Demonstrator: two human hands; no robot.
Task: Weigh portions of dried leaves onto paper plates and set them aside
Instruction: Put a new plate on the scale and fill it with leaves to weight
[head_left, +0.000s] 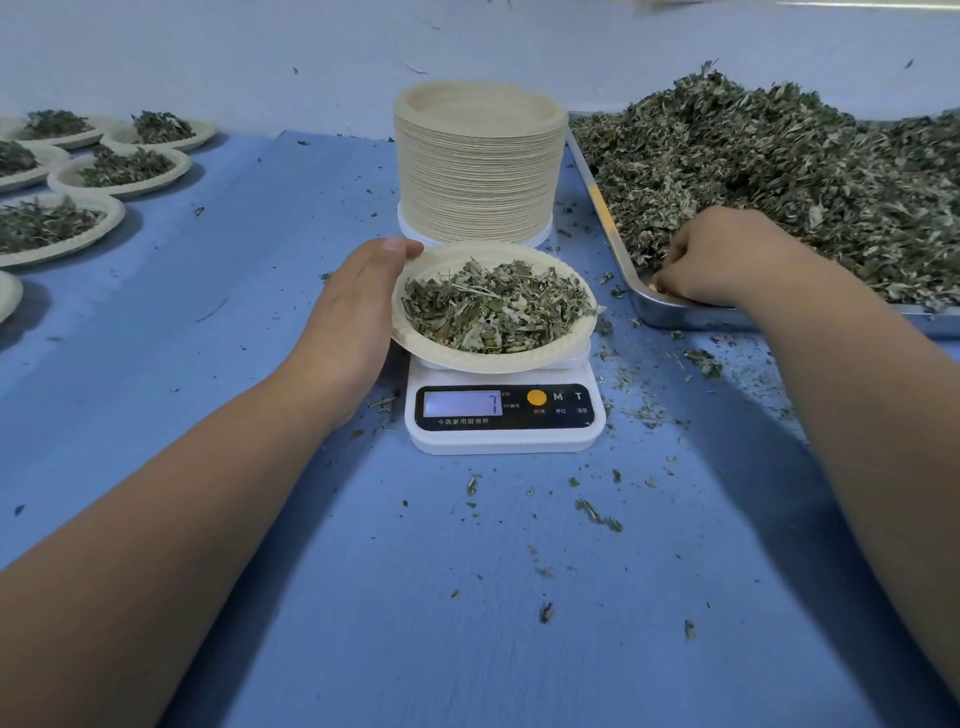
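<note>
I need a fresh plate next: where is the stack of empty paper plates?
In the head view, the stack of empty paper plates stands at centre, just behind the scale, with the metal tray to its right.

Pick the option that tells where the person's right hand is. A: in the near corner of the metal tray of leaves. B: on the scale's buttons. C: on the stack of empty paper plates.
A: the right hand curls its fingers into dried green leaves in the near corner of the shiny metal tray; the left hand grips the round paper plate on the white scale.
</note>
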